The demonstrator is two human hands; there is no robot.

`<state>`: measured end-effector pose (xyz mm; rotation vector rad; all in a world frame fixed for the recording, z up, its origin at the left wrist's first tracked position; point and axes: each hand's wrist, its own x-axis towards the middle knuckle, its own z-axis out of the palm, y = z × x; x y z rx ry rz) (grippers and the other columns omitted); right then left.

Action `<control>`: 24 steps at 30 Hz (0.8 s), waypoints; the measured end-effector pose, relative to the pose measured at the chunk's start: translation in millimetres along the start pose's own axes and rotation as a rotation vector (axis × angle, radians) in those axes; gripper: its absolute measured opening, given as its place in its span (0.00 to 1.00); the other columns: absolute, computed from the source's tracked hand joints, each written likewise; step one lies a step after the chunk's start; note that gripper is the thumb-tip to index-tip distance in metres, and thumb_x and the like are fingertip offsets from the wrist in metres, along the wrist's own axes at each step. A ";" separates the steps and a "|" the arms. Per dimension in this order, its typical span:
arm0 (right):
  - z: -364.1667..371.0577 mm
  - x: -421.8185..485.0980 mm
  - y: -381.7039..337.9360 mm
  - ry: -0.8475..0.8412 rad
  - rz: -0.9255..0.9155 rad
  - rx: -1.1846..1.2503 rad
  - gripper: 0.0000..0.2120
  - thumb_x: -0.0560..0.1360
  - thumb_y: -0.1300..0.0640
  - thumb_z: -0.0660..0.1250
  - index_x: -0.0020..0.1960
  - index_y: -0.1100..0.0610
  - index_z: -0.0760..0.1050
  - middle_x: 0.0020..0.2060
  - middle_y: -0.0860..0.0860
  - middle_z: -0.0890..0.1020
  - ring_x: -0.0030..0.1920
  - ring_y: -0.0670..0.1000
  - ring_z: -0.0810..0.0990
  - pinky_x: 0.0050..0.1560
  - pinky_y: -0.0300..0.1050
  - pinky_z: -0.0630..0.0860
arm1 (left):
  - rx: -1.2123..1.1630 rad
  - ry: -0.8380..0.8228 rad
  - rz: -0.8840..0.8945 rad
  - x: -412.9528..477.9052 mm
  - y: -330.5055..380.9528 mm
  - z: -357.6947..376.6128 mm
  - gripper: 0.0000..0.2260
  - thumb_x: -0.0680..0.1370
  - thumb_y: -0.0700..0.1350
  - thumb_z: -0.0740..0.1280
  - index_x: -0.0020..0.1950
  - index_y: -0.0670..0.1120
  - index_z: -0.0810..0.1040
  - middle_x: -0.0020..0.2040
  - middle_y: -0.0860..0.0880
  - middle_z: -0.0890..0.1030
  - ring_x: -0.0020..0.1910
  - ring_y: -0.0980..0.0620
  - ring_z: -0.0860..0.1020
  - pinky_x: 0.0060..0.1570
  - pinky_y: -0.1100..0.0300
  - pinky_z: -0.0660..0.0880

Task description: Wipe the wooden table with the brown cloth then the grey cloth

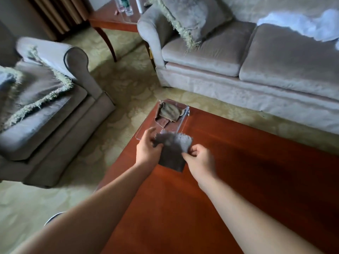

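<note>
A grey cloth (173, 153) is held up just above the red-brown wooden table (229, 171), near its far left corner. My left hand (147, 147) pinches the cloth's left edge and my right hand (199, 160) grips its right edge, so the cloth hangs between them. The cloth is blurred with motion. A brown cloth (169, 112) lies crumpled in a clear plastic tray (185, 116) at the table's far left corner, just beyond my hands.
A grey sofa (247, 57) with a fringed cushion runs along the far side of the table. An armchair (49, 110) with a fringed throw stands to the left. A small side table (113, 19) with bottles is at the back. Patterned carpet surrounds the table.
</note>
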<state>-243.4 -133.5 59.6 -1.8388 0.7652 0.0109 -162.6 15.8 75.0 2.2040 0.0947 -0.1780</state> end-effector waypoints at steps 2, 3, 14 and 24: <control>25.3 28.8 -9.0 0.006 -0.004 -0.030 0.06 0.75 0.57 0.76 0.46 0.56 0.80 0.39 0.49 0.82 0.43 0.53 0.80 0.41 0.45 0.71 | 0.013 0.027 -0.001 38.0 -14.9 1.1 0.29 0.73 0.35 0.74 0.73 0.53 0.75 0.53 0.51 0.80 0.51 0.51 0.78 0.54 0.61 0.73; 36.3 41.3 -10.5 0.008 -0.005 -0.047 0.05 0.76 0.56 0.76 0.47 0.56 0.80 0.40 0.49 0.82 0.44 0.53 0.80 0.42 0.44 0.71 | 0.009 0.038 -0.002 54.2 -22.4 3.3 0.29 0.74 0.35 0.73 0.73 0.53 0.75 0.53 0.51 0.79 0.52 0.51 0.78 0.54 0.61 0.73; 109.8 108.8 -1.3 0.076 -0.060 -0.314 0.03 0.78 0.52 0.72 0.50 0.49 0.79 0.52 0.52 0.86 0.54 0.59 0.83 0.49 0.46 0.76 | 0.218 0.031 0.093 134.6 -82.7 30.6 0.31 0.75 0.37 0.70 0.76 0.55 0.71 0.60 0.45 0.83 0.59 0.42 0.80 0.60 0.51 0.76; 85.1 72.0 0.1 0.150 -0.299 -0.402 0.10 0.78 0.50 0.72 0.58 0.52 0.78 0.55 0.51 0.82 0.55 0.58 0.82 0.50 0.51 0.76 | 0.545 0.098 0.193 118.4 -73.1 20.8 0.26 0.78 0.46 0.70 0.76 0.50 0.71 0.67 0.42 0.75 0.67 0.38 0.70 0.64 0.43 0.69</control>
